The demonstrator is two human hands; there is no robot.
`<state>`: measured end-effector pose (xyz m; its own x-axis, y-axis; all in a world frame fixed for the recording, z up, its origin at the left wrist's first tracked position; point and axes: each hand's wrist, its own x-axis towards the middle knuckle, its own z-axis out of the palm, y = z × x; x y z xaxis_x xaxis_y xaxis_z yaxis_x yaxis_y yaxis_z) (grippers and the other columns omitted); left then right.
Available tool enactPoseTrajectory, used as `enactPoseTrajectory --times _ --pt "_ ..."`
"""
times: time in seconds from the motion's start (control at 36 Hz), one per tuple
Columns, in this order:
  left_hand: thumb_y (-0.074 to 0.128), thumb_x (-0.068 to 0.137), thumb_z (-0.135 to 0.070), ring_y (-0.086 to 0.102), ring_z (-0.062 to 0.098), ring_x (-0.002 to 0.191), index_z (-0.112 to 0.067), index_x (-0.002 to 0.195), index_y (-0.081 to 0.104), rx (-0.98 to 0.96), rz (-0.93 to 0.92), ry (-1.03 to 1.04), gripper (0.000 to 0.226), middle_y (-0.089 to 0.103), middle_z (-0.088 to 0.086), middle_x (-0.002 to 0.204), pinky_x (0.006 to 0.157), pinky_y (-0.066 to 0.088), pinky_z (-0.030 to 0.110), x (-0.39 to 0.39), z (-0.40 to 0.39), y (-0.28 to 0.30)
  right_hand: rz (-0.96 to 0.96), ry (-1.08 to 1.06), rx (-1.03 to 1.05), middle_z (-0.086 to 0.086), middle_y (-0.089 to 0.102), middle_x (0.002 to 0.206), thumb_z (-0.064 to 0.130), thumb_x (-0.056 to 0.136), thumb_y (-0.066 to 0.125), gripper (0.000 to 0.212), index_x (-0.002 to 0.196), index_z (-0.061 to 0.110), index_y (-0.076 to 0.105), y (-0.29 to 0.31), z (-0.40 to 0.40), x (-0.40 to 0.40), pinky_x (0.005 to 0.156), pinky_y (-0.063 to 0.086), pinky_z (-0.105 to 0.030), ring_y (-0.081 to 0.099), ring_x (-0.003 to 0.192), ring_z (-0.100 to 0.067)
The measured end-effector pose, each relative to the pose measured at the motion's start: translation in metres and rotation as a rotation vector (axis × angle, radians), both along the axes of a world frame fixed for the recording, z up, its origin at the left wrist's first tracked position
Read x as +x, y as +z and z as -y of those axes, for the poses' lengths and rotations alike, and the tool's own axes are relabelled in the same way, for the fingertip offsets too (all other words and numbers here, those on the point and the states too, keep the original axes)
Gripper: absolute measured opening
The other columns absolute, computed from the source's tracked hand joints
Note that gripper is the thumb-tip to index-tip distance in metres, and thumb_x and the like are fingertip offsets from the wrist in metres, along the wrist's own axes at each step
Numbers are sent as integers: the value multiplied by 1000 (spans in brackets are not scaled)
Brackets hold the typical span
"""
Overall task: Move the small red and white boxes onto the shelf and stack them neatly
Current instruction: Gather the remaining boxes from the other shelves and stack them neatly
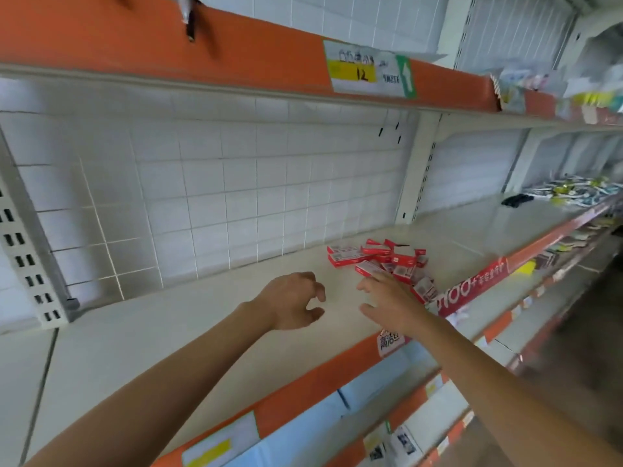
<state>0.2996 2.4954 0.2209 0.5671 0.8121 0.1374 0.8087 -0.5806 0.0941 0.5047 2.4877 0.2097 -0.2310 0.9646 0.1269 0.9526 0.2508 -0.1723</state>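
Cream shelf (202,332), grid backing; loose red-white boxes (381,261) heaped by right hand (392,306), fingers straight; left hand (293,301) loosely curled, holding nothing.

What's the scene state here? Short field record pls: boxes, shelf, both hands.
boxes: red and white boxes in a loose heap on the shelf, not stacked
shelf: pale shelf with an orange front edge, grid back panel
left hand: left hand above the shelf, left of the heap, fingers loosely curled, holding nothing
right hand: right hand fingers straight, reaching at the heap's near edge; contact unclear
task status: stacking not yet done
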Motion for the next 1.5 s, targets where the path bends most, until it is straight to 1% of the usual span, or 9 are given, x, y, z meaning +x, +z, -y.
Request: enactPoseTrajectory --times 0.19,0.28,0.42,0.5,0.72,0.81,0.94,1.25,1.5 --pt "53 93 -35 55 16 109 -23 123 57 -26 -13 -37 33 53 -1 122 83 41 26 41 -28 -8 37 -35 -15 -1 43 139 25 92 50 40 132 15 48 -7 -37 44 105 35 -36 38 130 -20" --pt "54 92 -36 56 14 107 -24 121 58 -20 23 -8 31 54 -3 121 78 38 23 51 -34 -12 188 -55 -22 -5 47 136 29 92 49 38 126 12 52 -7 -53 63 102 37 -39 43 124 -23" --pt "54 92 -35 56 14 105 -24 120 59 -37 34 40 31 54 -3 120 77 38 21 68 -38 -15 332 -70 -173 -8 32 144 44 88 52 56 133 12 44 -11 -72 91 110 24 -44 32 131 -27" --pt "54 92 -35 57 14 103 -23 119 60 -32 52 94 30 55 -2 119 79 41 24 77 -39 -15 371 -23 -194 -10 32 142 42 88 51 53 132 12 46 -9 -83 97 111 19 -48 29 132 -28" --pt "54 92 -34 58 15 101 -23 117 62 -50 69 243 29 57 -2 115 77 40 22 88 -17 -30 222 285 -130 -3 48 131 38 83 61 38 115 20 51 -10 -83 91 108 27 -44 35 131 -26" --pt "54 91 -32 58 16 96 -23 112 65 -29 115 360 26 58 -1 108 76 41 22 80 4 -40 107 399 -39 0 51 125 36 83 61 44 121 18 47 -6 -81 74 99 35 -38 44 114 -19" --pt "57 87 -23 58 20 84 -17 93 69 49 197 584 15 59 3 94 69 43 26 52 57 -41 -15 628 67 2 54 121 36 85 60 41 119 17 48 -12 -72 26 83 30 -30 46 107 -15" --pt "58 87 -23 59 16 86 -18 92 68 134 168 938 12 59 0 95 64 33 21 -41 197 -26 -137 1003 117 2 61 112 33 77 65 40 113 18 55 -14 5 -113 88 38 -32 49 111 -21" --pt "59 86 -25 61 18 85 -21 89 68 150 147 1084 11 59 0 97 70 49 30 -146 325 -17 -79 1210 128 2 56 114 36 80 62 39 115 21 52 -6 119 -244 90 33 -31 45 113 -17"
